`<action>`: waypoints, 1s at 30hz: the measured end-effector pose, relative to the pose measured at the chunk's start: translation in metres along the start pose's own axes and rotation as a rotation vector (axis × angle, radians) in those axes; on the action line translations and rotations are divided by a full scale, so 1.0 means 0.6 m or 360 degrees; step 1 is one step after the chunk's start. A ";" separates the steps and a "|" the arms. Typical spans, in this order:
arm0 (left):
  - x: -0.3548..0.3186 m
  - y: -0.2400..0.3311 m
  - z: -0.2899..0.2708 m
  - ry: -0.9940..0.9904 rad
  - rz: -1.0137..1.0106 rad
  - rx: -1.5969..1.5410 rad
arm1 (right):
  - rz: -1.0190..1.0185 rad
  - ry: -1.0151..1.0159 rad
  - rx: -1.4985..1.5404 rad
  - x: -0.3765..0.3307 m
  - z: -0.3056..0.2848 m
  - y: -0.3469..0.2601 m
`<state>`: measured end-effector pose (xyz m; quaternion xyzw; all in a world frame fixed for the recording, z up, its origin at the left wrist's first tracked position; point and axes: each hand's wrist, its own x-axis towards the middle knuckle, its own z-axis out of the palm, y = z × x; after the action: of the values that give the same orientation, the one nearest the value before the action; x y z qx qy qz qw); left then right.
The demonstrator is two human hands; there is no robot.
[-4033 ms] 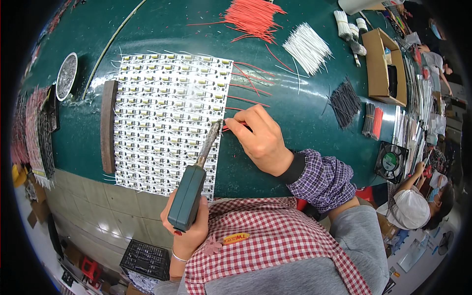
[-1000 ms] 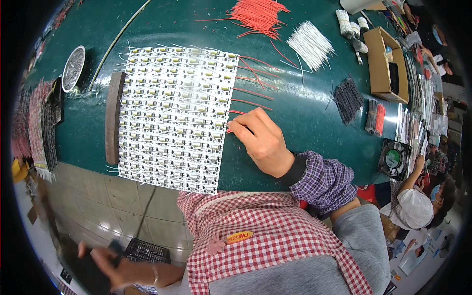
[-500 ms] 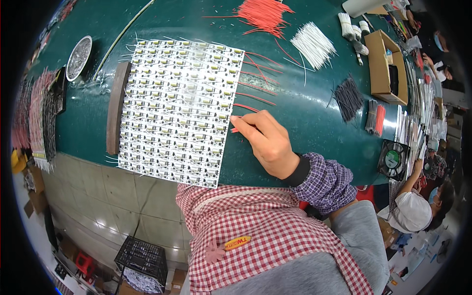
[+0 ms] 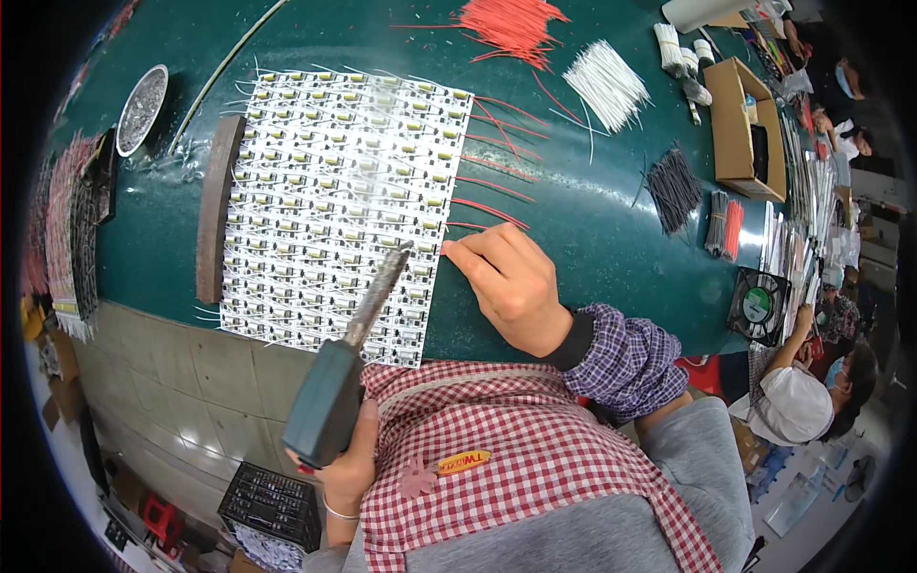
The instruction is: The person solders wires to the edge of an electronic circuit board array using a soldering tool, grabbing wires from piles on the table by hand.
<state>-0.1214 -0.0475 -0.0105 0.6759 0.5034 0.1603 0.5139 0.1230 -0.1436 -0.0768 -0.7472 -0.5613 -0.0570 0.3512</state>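
A white panel of small circuit boards [image 4: 334,191] lies on the green table, with red wires [image 4: 497,181] sticking out from its right edge. My left hand [image 4: 355,463] grips the dark green handle of a soldering iron [image 4: 325,406]. Its metal shaft slants up over the panel, tip near the right edge; whether it touches cannot be made out. At that edge my right hand [image 4: 516,291] is closed in a pinch, thumb and forefinger at the board's border. The red wire in that pinch is mostly hidden by the fingers.
A dark wooden bar [image 4: 220,210] lies along the panel's left side. Beyond are piles of red wires [image 4: 511,29], white wires [image 4: 607,86] and black wires [image 4: 674,191]. A metal bowl [image 4: 142,110] sits left, a cardboard box [image 4: 731,129] and fan [image 4: 758,304] right.
My left hand has come into view from below with the soldering iron, its tip now over the panel. My right hand has shifted slightly left, still pinching at the panel's edge.
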 end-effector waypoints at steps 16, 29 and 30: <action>0.029 0.013 0.031 -0.0229 0.0543 0.0173 | -0.0004 -0.0025 0.0071 0.000 -0.003 0.001; 0.025 -0.002 0.031 -0.0215 0.0600 0.0217 | -0.0016 -0.0025 0.0041 -0.001 -0.001 0.000; 0.022 -0.010 0.028 -0.0181 0.0618 0.0224 | -0.0020 -0.0018 0.0047 -0.002 0.001 0.000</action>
<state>-0.1065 -0.0457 -0.0268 0.8023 0.3440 0.1822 0.4524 0.1225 -0.1442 -0.0776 -0.7388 -0.5687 -0.0468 0.3586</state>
